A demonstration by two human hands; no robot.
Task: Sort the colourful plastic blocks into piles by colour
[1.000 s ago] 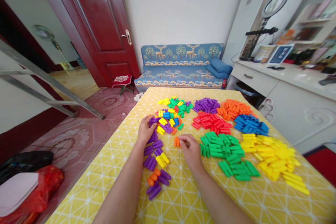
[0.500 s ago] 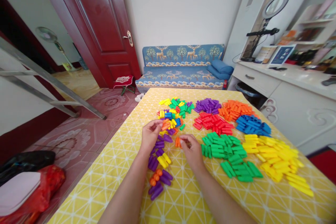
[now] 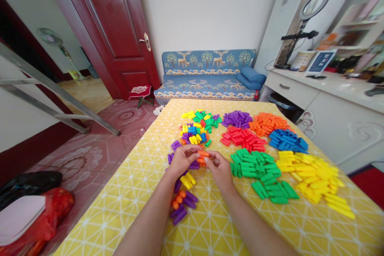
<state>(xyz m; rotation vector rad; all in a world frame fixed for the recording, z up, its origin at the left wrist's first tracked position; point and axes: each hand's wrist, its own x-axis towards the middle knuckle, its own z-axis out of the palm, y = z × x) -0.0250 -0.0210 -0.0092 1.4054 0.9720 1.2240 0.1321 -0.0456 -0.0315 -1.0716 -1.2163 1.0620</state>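
Observation:
My left hand (image 3: 181, 161) and my right hand (image 3: 220, 169) meet above the near-middle of the table, both closed on orange bullet-shaped plastic blocks (image 3: 204, 154). The orange blocks lie side by side between my fingertips; whether they are joined I cannot tell. Just beyond my hands is a mixed pile (image 3: 196, 139) of yellow, blue and purple blocks. Nearer me, by my left forearm, lie yellow blocks (image 3: 187, 180), purple blocks (image 3: 189, 199) and a row of orange blocks (image 3: 179, 199) seen end-on. Some purple blocks are partly hidden by my left hand.
Sorted heaps lie to the right: green (image 3: 255, 163), red (image 3: 243, 138), purple (image 3: 237, 119), orange (image 3: 268, 122), blue (image 3: 288, 141) and yellow (image 3: 315, 174). A yellow patterned cloth (image 3: 126, 192) covers the table. A blue sofa (image 3: 207, 82) stands behind it.
My left hand has moved right and toward me, bringing its orange blocks from the mixed pile against those in my right hand. The right hand has barely moved.

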